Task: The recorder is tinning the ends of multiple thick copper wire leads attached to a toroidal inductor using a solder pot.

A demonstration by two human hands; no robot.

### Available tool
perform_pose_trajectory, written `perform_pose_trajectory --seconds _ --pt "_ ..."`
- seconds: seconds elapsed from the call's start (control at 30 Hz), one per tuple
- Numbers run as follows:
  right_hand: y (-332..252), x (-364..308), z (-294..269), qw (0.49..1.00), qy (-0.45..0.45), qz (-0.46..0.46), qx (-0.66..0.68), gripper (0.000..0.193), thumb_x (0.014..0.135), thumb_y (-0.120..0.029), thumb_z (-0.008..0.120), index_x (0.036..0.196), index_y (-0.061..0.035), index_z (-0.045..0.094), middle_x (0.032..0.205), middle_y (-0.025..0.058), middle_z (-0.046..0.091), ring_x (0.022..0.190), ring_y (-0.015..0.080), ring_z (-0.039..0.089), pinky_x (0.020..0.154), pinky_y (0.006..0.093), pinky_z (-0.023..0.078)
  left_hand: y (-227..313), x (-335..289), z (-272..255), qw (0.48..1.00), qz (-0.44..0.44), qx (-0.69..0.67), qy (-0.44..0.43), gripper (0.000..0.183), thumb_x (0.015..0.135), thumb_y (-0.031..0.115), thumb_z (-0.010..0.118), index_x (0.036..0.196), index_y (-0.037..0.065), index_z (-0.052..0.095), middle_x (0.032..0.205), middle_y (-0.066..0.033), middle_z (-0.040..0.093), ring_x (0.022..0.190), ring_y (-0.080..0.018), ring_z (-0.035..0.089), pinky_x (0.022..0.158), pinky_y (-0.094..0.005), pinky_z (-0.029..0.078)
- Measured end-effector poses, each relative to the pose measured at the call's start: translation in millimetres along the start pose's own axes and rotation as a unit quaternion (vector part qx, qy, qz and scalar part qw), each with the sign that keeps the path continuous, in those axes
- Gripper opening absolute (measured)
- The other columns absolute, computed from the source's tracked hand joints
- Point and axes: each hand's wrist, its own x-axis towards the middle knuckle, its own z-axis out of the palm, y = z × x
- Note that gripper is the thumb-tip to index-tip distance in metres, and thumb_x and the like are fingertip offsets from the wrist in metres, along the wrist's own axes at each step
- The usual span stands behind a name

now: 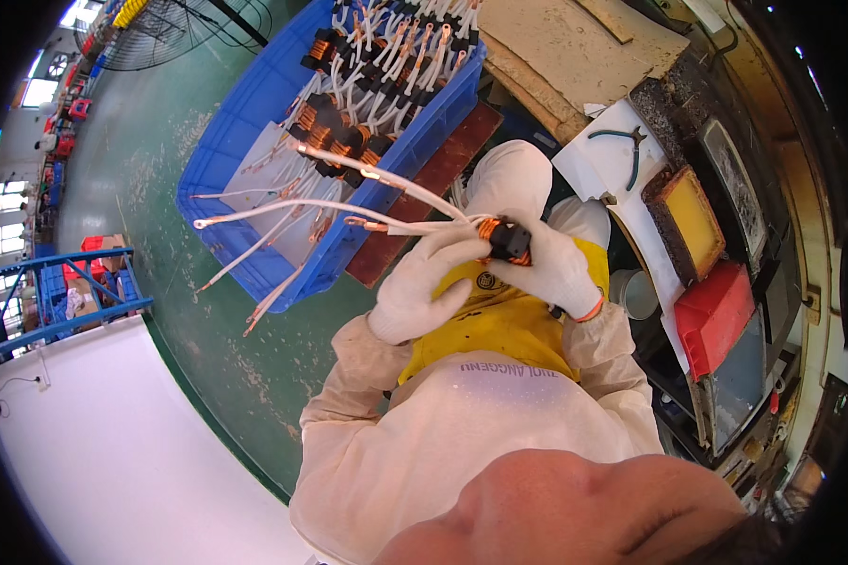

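Observation:
My right hand (558, 273), in a white glove, grips a wire-wound coil (509, 241) with a black core and copper windings, held above my lap. Long white leads (415, 189) run from the coil toward the left, and copper lugs show at their ends. Beside the coil, my left hand (416, 287), gloved in white too, has its fingers stretched out along the leads and its thumb apart. Its fingertips touch or nearly touch the coil; exactly how they meet the leads I cannot tell. A yellow apron (481, 330) lies under both hands.
Ahead to the left stands a blue crate (240, 122) filled with similar coils; several leads hang over its near side. On the workbench at right are pliers (634, 155) with dark handles, a yellow block in a dark frame (690, 224) and a red bin (716, 315). A fan (165, 33) stands far left.

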Motion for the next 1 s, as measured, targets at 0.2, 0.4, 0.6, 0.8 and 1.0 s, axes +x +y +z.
perform_pose_trajectory --seconds 0.2,0.4,0.6,0.8,1.0 --pt "13.2 10.1 -10.4 0.989 -0.059 0.096 0.094 0.067 0.069 -0.032 0.081 0.128 -0.0136 0.056 0.101 0.0156 0.07 0.094 0.0319 0.07 0.083 0.0349 0.053 -65.0 -33.5 4.3 0.925 -0.327 -0.193 -0.028 0.04 0.089 0.012 0.062 0.127 0.001 0.057 0.117 -0.0141 0.065 0.109 -0.0226 0.062 0.096 -0.0345 0.048" --pt "6.5 0.7 -6.2 0.992 -0.041 0.08 0.084 0.07 0.067 -0.031 0.084 0.129 -0.014 0.056 0.103 0.0157 0.07 0.096 0.0309 0.07 0.083 0.0348 0.054 -77.1 -10.8 35.0 0.893 -0.234 -0.384 -0.004 0.059 0.094 0.021 0.063 0.141 -0.007 0.04 0.127 -0.0146 0.06 0.123 -0.0207 0.054 0.107 -0.0338 0.04" --pt "13.2 -6.5 -2.1 0.992 -0.001 0.099 0.079 0.067 0.067 -0.031 0.084 0.127 -0.0142 0.059 0.101 0.0146 0.071 0.092 0.0311 0.071 0.08 0.0343 0.055 -101.0 -3.5 44.4 0.985 -0.135 -0.095 -0.057 0.04 0.09 0.019 0.068 0.125 0.001 0.061 0.122 -0.0139 0.065 0.113 -0.0256 0.062 0.101 -0.0371 0.046" --pt "-9.2 -10.2 -20.8 0.994 0.015 0.079 0.074 0.065 0.066 -0.027 0.084 0.125 -0.0137 0.06 0.1 0.0131 0.071 0.09 0.028 0.071 0.08 0.0328 0.055 -107.8 15.3 62.8 0.978 -0.209 -0.01 -0.008 0.017 0.085 0.011 0.069 0.097 -0.001 0.069 0.091 -0.0133 0.067 0.087 -0.0263 0.065 0.076 -0.0363 0.051" --pt "-17.8 -8.1 -16.4 0.996 0.057 0.005 0.067 0.065 0.066 -0.026 0.084 0.125 -0.014 0.06 0.098 0.0123 0.071 0.088 0.0286 0.071 0.08 0.0333 0.055 -176.9 29.7 71.4 0.961 -0.274 -0.033 -0.022 0.014 0.085 0.014 0.07 0.088 0.001 0.067 0.075 -0.0094 0.064 0.066 -0.0233 0.063 0.059 -0.0343 0.051"
